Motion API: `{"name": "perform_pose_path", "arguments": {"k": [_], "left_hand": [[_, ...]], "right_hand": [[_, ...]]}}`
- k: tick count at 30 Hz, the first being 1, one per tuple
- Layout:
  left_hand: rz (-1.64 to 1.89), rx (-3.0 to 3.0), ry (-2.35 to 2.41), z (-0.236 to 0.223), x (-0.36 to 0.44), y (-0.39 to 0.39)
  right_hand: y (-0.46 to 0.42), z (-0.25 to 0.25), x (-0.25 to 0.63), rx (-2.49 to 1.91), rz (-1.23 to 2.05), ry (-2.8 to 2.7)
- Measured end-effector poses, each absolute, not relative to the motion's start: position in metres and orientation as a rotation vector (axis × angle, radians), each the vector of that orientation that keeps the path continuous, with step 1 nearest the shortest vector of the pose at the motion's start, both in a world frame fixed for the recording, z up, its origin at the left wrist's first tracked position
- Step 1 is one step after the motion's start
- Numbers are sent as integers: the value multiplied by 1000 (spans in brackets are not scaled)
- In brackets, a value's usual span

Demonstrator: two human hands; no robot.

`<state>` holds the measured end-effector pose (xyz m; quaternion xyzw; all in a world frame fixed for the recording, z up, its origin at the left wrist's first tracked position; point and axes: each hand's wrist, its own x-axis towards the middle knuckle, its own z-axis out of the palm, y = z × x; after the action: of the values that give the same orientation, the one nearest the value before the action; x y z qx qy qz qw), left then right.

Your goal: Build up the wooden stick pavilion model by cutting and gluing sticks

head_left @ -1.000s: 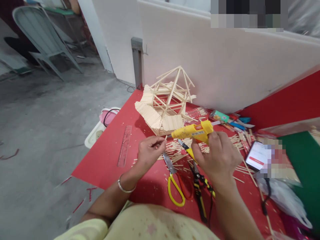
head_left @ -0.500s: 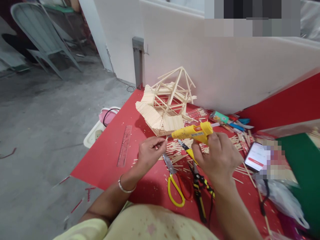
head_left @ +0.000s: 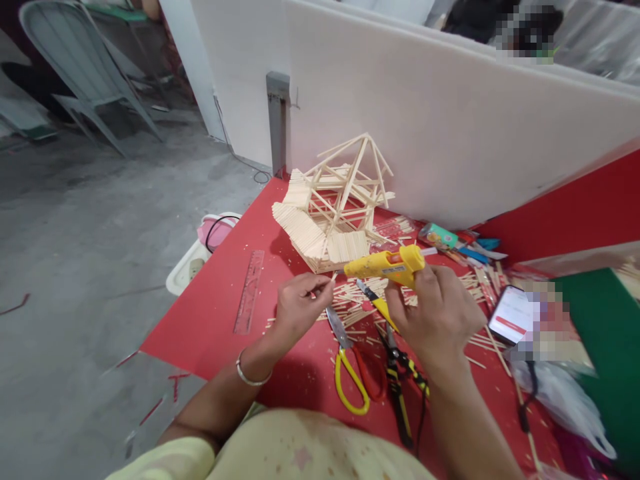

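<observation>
My right hand (head_left: 440,310) is wrapped round a yellow hot glue gun (head_left: 383,265), its nozzle pointing left. A glue stick (head_left: 429,251) pokes out of the gun's back end. Close to the nozzle, my left hand (head_left: 303,303) pinches a short wooden stick (head_left: 333,277) between thumb and fingertips. Whether nozzle and stick touch is too small to tell. Just beyond both hands stands a wooden stick model (head_left: 345,200), an open frame with slatted panels low on its near and left sides. Loose sticks (head_left: 350,308) lie scattered beneath the gun.
Scissors (head_left: 353,380), pruning shears (head_left: 397,380) and a yellow utility knife (head_left: 377,305) lie near me on the red table (head_left: 200,333). A clear ruler (head_left: 249,292) is at left, a phone (head_left: 514,313) at right. A white partition (head_left: 425,133) rises behind the model.
Both hands, the glue gun and the pinched stick keep almost the same positions. The view has shifted very slightly.
</observation>
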<state>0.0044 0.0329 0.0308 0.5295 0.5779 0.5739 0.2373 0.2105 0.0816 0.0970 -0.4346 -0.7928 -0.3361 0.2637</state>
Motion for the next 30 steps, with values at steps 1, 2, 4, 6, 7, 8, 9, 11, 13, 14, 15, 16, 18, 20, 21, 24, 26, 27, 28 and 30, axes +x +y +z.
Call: {"name": "perform_pose_path", "arguments": {"k": [1, 2, 4, 6, 7, 8, 9, 11, 13, 14, 15, 16, 18, 20, 21, 24, 26, 27, 28, 30], "left_hand": [[1573, 1451, 1583, 31, 4, 33], [1577, 1449, 1583, 31, 4, 33], [1586, 1441, 1580, 31, 4, 33], [1594, 1429, 1572, 31, 3, 33], [1596, 1421, 1568, 31, 3, 33], [1595, 1411, 1564, 31, 3, 33], [1595, 1399, 1560, 32, 3, 33], [1597, 1362, 1550, 32, 3, 33], [1602, 1276, 1529, 31, 3, 34], [1596, 1219, 1512, 30, 3, 34], [1589, 1157, 1492, 29, 3, 35], [1579, 1099, 1469, 28, 3, 36], [1558, 1011, 1436, 27, 3, 38], [1559, 950, 1418, 28, 4, 41], [1568, 923, 1408, 28, 4, 43], [1594, 858, 1378, 29, 4, 47], [1602, 829, 1370, 29, 5, 50], [1604, 818, 1370, 28, 5, 51], [1606, 809, 1371, 27, 5, 52], [1608, 796, 1373, 26, 5, 54]], "right_hand": [[82, 97, 210, -1175, -911, -2145], [82, 97, 210, -1173, -914, -2142], [82, 98, 210, -1165, -927, -2134], [82, 99, 210, -1164, -931, -2125], [81, 99, 210, -1167, -925, -2125], [81, 99, 210, -1172, -915, -2127], [81, 99, 210, -1180, -903, -2130], [81, 99, 209, -1187, -882, -2138], [82, 99, 208, -1185, -871, -2140], [82, 99, 208, -1184, -872, -2133], [83, 99, 206, -1183, -876, -2119], [85, 100, 205, -1183, -884, -2099], [89, 101, 200, -1191, -895, -2058], [94, 101, 195, -1205, -881, -2047], [96, 101, 193, -1215, -862, -2056], [103, 98, 187, -1240, -780, -2090], [106, 95, 185, -1250, -740, -2102], [108, 94, 184, -1251, -732, -2108], [109, 93, 183, -1253, -728, -2113], [111, 91, 182, -1256, -730, -2124]]}}
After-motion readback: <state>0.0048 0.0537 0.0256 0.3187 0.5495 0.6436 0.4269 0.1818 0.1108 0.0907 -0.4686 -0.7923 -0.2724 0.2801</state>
